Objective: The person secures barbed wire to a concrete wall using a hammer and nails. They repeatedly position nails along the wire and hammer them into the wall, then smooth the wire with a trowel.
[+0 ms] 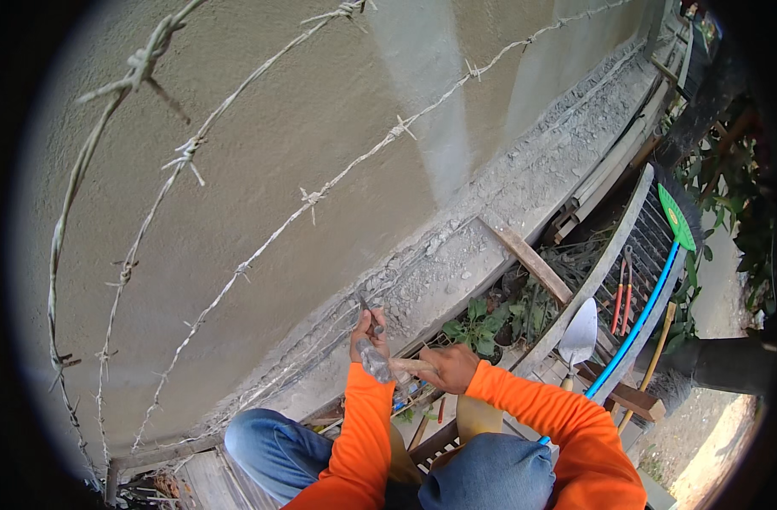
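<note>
My left hand [365, 331] grips a steel chisel [378, 330], its tip against the broken mortar at the foot of the plastered wall [286, 210]. In my right hand [455, 368] is a hammer with a wooden handle [407, 365]. The hammer's metal head [374, 360] appears just below the chisel's struck end, partly in front of my left hand. Whether head and chisel touch, I cannot tell. Loose rubble [436, 268] lies along the concrete ledge [471, 255] beside the chisel.
Barbed wire [312, 197] runs in strands before the wall. A wooden piece [532, 261] bridges from ledge to a slatted platform, where pliers [623, 293], a trowel [580, 331] and a blue-handled broom [637, 319] lie. Potted plants [481, 325] stand below the ledge.
</note>
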`<state>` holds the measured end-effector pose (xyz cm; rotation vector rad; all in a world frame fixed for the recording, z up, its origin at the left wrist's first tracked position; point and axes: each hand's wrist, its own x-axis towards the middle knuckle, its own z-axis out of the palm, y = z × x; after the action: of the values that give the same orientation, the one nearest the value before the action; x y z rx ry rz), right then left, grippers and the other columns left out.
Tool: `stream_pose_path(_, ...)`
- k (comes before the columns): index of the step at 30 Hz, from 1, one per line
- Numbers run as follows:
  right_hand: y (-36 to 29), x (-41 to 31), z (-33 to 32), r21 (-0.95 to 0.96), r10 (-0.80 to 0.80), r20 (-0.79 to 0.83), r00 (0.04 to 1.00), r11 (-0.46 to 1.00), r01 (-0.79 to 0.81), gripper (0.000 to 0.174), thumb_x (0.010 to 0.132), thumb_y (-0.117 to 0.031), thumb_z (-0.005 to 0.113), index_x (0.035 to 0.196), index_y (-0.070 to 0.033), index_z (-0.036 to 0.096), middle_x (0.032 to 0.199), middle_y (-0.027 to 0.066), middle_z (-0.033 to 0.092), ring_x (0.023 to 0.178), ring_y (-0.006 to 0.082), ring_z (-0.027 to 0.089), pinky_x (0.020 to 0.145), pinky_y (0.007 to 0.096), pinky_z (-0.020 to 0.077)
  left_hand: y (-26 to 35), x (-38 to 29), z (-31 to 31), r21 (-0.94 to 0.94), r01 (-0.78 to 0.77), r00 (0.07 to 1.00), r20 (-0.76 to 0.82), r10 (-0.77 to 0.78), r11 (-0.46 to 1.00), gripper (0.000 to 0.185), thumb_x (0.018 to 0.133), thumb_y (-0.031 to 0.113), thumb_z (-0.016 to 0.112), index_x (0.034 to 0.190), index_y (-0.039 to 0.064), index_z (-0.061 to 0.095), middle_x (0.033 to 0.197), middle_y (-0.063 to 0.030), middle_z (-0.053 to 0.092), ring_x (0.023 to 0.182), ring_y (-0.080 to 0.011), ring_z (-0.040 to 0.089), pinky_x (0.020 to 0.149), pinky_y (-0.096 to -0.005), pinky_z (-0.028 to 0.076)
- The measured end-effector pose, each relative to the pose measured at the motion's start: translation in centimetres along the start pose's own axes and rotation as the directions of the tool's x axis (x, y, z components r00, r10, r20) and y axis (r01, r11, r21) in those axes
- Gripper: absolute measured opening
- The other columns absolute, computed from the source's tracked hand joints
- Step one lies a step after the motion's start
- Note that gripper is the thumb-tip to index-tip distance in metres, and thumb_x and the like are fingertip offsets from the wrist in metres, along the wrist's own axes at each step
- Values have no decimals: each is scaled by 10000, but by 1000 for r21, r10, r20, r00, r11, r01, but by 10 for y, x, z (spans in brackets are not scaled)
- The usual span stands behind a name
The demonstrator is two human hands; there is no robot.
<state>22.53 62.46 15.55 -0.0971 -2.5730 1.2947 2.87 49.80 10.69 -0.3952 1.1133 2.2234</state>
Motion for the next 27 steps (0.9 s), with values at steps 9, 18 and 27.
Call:
stream_pose_path(9,7,-5,4,9,-188,-59,980,982,189,313,913,-353,679,1035,-83,579,773,137,676,647,362,676,561,471,532,14,-3,7,-70,46,979,-196,-59,997,229,957,7,654,1118,-128,564,1086,-167,608,964,-213,658,829,-268,620)
stream_pose_path(18,12,12,3,-27,68,164,984,998,-65,381,972,-473,565,1064,-106,610,766,192,691,685,435,669,629,560,525,23,1,6,-13,72,981,-179,-74,997,160,981,58,640,1095,-48,607,959,-109,662,811,-166,648,711,-252,568)
stream_pose_path(27,3,14,0,-38,133,217,967,991,-128,315,956,-396,604,978,-85,561,671,180,646,632,427,646,574,527,510,20,11,-31,-101,113,988,121,-101,988,191,973,38,633,1121,-75,592,1016,-136,653,937,-192,685,777,-262,615)
